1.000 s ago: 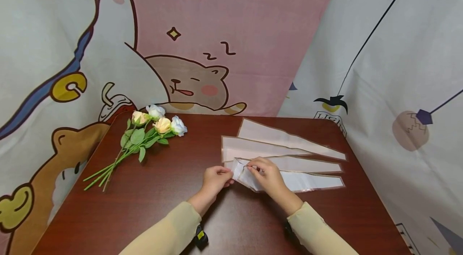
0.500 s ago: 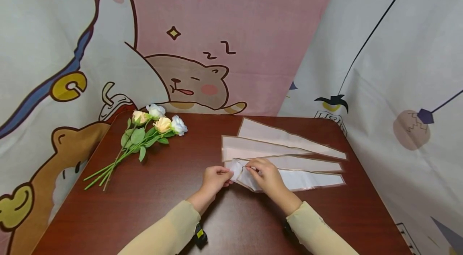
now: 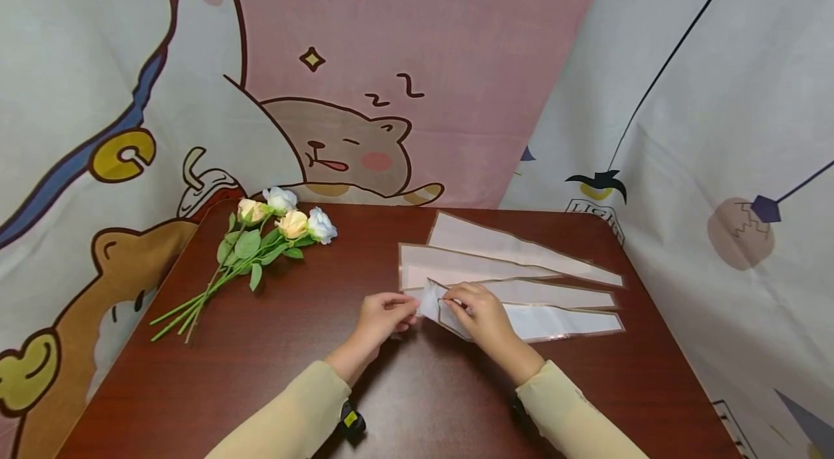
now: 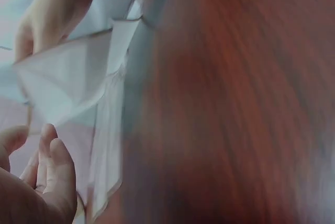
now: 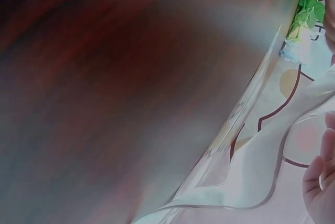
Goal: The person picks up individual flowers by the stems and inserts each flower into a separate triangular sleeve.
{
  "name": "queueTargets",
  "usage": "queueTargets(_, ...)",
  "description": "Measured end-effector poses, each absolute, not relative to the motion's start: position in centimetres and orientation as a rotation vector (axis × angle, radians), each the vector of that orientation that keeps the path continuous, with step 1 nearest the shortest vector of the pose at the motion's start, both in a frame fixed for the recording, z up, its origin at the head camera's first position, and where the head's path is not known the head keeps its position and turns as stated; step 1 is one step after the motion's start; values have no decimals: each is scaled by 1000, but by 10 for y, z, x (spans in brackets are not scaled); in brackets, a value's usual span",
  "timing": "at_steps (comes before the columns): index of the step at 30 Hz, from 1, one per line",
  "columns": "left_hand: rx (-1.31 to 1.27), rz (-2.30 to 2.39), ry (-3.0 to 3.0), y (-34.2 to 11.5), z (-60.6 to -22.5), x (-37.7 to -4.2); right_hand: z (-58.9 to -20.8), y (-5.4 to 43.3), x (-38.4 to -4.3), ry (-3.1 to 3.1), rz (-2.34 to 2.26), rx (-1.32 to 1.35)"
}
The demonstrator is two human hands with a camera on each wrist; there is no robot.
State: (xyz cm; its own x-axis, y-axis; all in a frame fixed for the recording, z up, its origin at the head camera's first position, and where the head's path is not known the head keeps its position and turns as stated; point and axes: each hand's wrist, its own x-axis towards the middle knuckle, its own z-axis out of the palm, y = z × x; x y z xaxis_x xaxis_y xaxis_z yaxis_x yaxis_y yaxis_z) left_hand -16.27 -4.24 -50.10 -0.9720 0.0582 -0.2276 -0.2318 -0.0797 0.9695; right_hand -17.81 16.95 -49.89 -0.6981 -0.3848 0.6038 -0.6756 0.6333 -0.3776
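Observation:
Near the middle of the table, my right hand (image 3: 481, 314) pinches the edge of a translucent white flower sleeve (image 3: 458, 325) with a brownish border, its wide end bent upward. My left hand (image 3: 384, 318) is at the sleeve's left end. In the left wrist view, the thumb and fingers (image 4: 60, 166) of the left hand stand apart, just below the raised flap (image 4: 68, 77); whether a fingertip touches it I cannot tell. The right wrist view shows the sleeve's curved, lifted film (image 5: 256, 169), with the pinching fingertips only partly visible.
Several more tapering sleeves (image 3: 476, 265) lie fanned out behind the held one, narrow ends to the right. At the left of the brown table (image 3: 293, 372) lies a bunch of artificial roses (image 3: 247, 245), cream and pale blue. A printed cloth (image 3: 456, 82) hangs behind.
My left hand has shifted slightly left and its fingers have parted from the sleeve's end. The flap now stands higher. My right hand keeps its pinch in nearly the same place.

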Motion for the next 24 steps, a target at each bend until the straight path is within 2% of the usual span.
queueTargets(6,-218,2091,2247,-91,-490,-173,-500,177,-180,-2401,798,832)
queueTargets(13,-248,1782,2705,-183,-478,-182,-500,186,-180,-2415,791,811)
queueTargets(19,-386,1315,3106,-249,-470,-183,-499,191,-182,-2402,812,811)
queueTargets(24,-557,1127,3229,-291,-472,-184,-498,192,-183,-2409,806,818)
